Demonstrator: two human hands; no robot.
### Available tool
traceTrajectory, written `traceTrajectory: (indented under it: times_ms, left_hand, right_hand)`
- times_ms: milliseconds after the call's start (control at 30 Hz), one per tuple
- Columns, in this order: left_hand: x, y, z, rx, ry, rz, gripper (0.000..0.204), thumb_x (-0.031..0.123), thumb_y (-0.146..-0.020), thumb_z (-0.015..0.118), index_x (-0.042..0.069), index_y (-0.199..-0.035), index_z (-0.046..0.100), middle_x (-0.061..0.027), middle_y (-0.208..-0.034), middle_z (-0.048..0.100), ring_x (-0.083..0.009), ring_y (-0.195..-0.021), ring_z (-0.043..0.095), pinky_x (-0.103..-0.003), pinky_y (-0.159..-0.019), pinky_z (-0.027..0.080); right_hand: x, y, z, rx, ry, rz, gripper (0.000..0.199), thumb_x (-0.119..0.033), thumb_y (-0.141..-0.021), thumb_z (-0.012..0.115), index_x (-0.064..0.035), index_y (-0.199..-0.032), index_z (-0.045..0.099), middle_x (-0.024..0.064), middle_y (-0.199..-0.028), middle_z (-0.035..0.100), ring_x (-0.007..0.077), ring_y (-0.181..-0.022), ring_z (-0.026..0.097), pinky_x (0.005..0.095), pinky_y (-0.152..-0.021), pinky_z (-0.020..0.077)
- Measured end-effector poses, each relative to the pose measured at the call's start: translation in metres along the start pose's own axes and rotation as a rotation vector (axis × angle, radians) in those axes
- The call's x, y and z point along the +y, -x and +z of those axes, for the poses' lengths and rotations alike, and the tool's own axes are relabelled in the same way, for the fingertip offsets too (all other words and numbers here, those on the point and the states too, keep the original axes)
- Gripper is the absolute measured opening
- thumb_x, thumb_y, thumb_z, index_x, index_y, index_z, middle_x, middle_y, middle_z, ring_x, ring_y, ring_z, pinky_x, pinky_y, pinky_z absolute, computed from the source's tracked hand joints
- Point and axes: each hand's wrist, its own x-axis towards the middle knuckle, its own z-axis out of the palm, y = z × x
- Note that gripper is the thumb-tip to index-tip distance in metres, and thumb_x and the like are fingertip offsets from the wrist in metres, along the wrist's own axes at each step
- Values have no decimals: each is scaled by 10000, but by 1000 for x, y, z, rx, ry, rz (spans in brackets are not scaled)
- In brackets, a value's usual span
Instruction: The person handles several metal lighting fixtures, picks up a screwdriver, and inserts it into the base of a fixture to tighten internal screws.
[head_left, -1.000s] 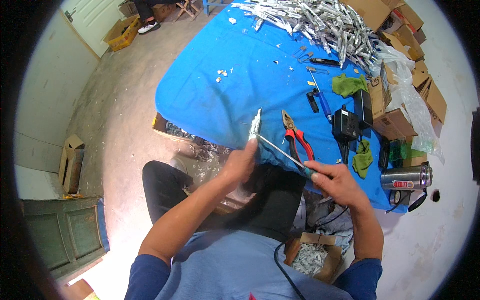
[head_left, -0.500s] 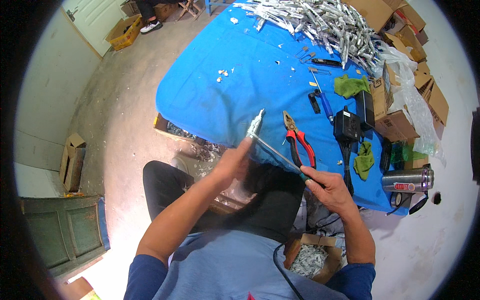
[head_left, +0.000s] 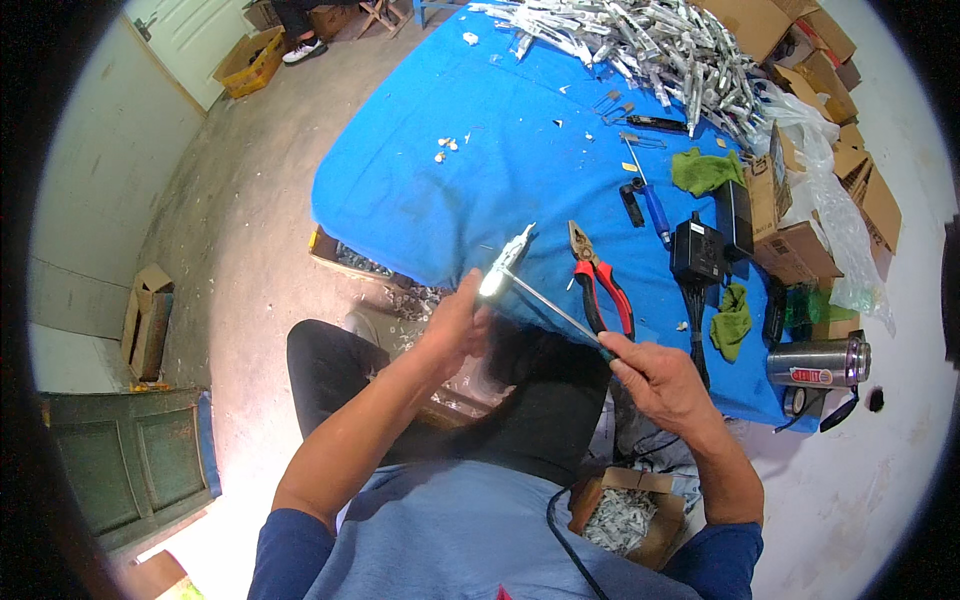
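Observation:
My left hand (head_left: pixel 458 325) is closed around the lower end of a slim, shiny silver-white metal piece (head_left: pixel 507 264), which tilts up and to the right over the table's near edge. What exactly this piece is I cannot tell. My right hand (head_left: pixel 655 380) grips the handle of a screwdriver (head_left: pixel 557 309); its long thin shaft slants up and left, and the tip meets the side of the metal piece. Red-and-black pliers (head_left: pixel 604 285) lie just beyond the shaft on the blue cloth (head_left: pixel 400 190).
Many similar silver pieces (head_left: pixel 650 50) are heaped at the far right. Nearer lie a blue-handled screwdriver (head_left: pixel 653 205), black power adapters (head_left: pixel 697 252), green cloths (head_left: pixel 732 322) and a steel flask (head_left: pixel 818 362). Cardboard boxes (head_left: pixel 790 250) line the right side. A box of scraps (head_left: pixel 622 520) stands below.
My left hand has shifted slightly left and down along the metal piece, so more of its bright lower part shows. The screwdriver tip stays against its side; my right hand has barely moved.

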Motion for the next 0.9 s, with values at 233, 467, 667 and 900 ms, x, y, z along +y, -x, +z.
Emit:
traceTrajectory:
  times_ms: [233,467,667,900]
  left_hand:
    - [-2,-3,-1,58,-49,17,581,593,-926,452,169,-557,305,31,-479,261,-113,-383,207,-272,-393,180]
    - [2,0,3,137,-88,78,552,569,-918,480,169,-571,324,33,-495,287,-107,-383,217,-269,-384,181]
    - [10,1,0,67,-65,6,504,545,-919,491,184,-602,339,53,-502,281,-94,-390,210,-262,-386,177]
    - [8,-5,-4,122,-89,-16,529,563,-899,519,194,-578,318,53,-498,278,-94,-376,201,-260,-377,176]
  right_hand:
    - [9,0,8,-63,-299,139,369,-155,-916,593,-82,-1278,577,79,-682,588,157,-581,554,317,-563,457]
    - [22,-6,-3,-286,-877,593,348,-180,-945,567,-77,-1277,586,-19,-723,591,81,-605,540,245,-564,453]
    - [24,7,29,75,-90,-42,371,-146,-881,635,-90,-1246,603,98,-747,631,221,-627,609,328,-563,476]
    - [12,6,7,1,7,-54,396,-153,-853,665,-123,-1243,605,114,-731,594,284,-644,598,366,-581,482]
